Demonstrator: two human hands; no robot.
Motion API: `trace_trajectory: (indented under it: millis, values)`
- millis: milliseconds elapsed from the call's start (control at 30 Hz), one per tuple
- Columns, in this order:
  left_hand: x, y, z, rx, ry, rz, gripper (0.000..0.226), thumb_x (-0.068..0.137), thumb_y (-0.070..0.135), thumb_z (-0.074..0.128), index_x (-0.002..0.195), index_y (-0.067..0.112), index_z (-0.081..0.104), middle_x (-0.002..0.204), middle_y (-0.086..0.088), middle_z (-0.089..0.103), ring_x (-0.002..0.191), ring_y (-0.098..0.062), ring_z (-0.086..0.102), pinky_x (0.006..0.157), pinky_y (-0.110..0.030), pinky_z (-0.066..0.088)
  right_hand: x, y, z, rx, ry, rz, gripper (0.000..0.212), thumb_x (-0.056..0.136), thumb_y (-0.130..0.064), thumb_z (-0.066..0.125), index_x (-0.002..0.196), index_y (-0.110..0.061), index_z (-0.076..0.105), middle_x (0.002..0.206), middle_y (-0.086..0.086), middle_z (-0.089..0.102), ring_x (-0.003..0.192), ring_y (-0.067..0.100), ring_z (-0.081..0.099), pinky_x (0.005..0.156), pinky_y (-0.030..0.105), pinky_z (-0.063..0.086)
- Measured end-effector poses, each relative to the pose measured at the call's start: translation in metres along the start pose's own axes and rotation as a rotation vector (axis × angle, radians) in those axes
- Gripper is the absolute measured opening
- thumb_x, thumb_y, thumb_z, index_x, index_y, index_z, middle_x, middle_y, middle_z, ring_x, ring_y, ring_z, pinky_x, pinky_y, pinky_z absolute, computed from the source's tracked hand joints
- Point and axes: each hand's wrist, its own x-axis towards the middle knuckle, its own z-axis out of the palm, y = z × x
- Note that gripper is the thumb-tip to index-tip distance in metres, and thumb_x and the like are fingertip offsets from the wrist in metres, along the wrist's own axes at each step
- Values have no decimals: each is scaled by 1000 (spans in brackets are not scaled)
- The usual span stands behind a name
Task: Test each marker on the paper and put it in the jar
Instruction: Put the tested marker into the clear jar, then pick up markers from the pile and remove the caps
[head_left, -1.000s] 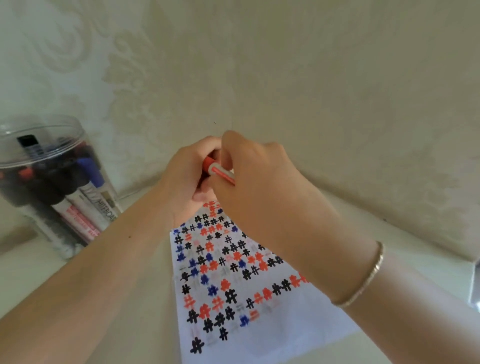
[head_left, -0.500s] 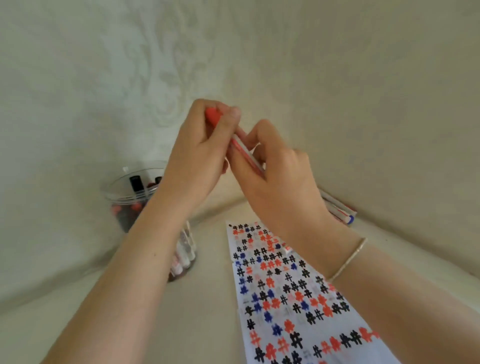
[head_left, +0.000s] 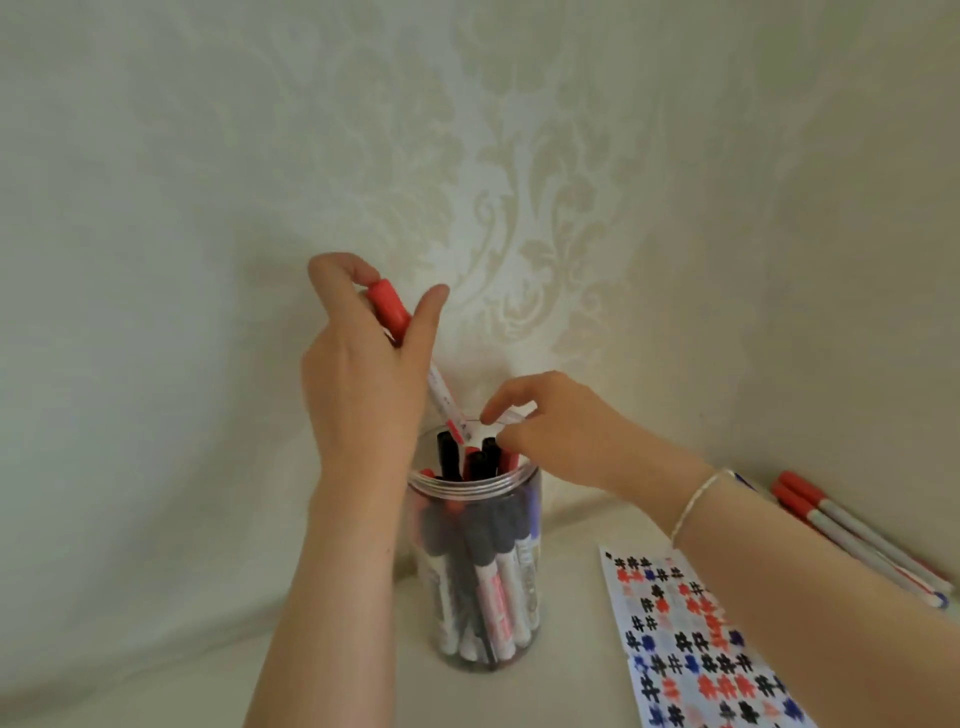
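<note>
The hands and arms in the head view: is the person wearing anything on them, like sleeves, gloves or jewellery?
Both forearms are bare, with no sleeves or gloves in view. The left hand wears nothing visible. The right hand has a thin, pale bracelet around its wrist. No rings or watch show.

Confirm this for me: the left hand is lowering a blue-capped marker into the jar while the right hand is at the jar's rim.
Not quite. The cap is red, not blue: the head view shows the left hand gripping a red-capped marker whose lower end enters the jar. The rest stands: the right hand is at the jar's rim.
</note>
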Motion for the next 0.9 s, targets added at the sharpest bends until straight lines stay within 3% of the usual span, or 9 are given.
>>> trace_trajectory:
  millis: [100,200,333,400,500,600,667,833,900]
  values:
    - [2,-11,1,107,-160,20,42,86,45,63,98,23,29,64,3,56,57,-21,57,53,-28,37,8,0,0,4,-40,11,22,82,-7,60,96,-20,70,112,8,63,97,20,60,62,11,38]
    - [3,-14,0,161,-253,50,43,84,49,64,98,25,31,65,4,59,56,-19,58,55,-31,44,14,-1,3,-46,-83,1,20,78,-9,65,89,-25,69,107,3,66,91,16,61,64,13,42]
    - [3,-11,-2,159,-229,94,42,81,50,67,94,25,36,67,9,60,56,-13,59,55,-29,47,17,-2,4,-113,-104,18,21,77,-9,66,90,-24,70,79,-1,63,58,7,54,41,9,36]
    - [1,-7,-1,155,-214,138,40,81,50,67,94,23,40,68,10,60,55,-12,59,53,-24,45,18,-3,4,-146,-102,13,21,77,-9,66,91,-24,71,72,-3,58,51,6,49,36,8,32]
    - [-3,-4,2,144,-227,177,36,83,49,65,94,21,44,68,13,57,55,-8,59,53,-23,46,18,-5,3,-210,-140,-2,21,79,-11,66,95,-22,72,81,-1,64,59,7,53,43,11,37]
    - [-4,-4,6,129,-276,207,31,86,45,63,90,19,47,68,14,57,56,-11,60,55,-30,50,20,-10,4,-336,-129,-21,24,84,-12,60,106,-12,70,96,8,69,77,19,63,59,20,49]
    - [-5,-7,8,163,-419,177,25,89,43,60,87,20,48,70,9,62,61,-15,62,59,-33,51,20,-13,3,-408,-105,-37,26,86,-15,59,111,-9,66,100,11,68,85,24,64,68,26,50]
    - [-2,-10,3,292,-797,-58,24,87,34,60,71,17,56,71,1,68,74,-19,65,73,-38,51,15,-14,0,-437,-81,-49,25,82,-16,65,105,-8,70,86,9,64,74,23,59,52,21,43]
    - [-2,-4,-1,392,-895,-81,21,84,32,64,69,17,63,73,-2,67,77,-22,65,68,-32,49,14,-12,1,-408,-66,-26,25,80,-15,68,103,-8,71,91,10,68,78,24,63,57,23,46]
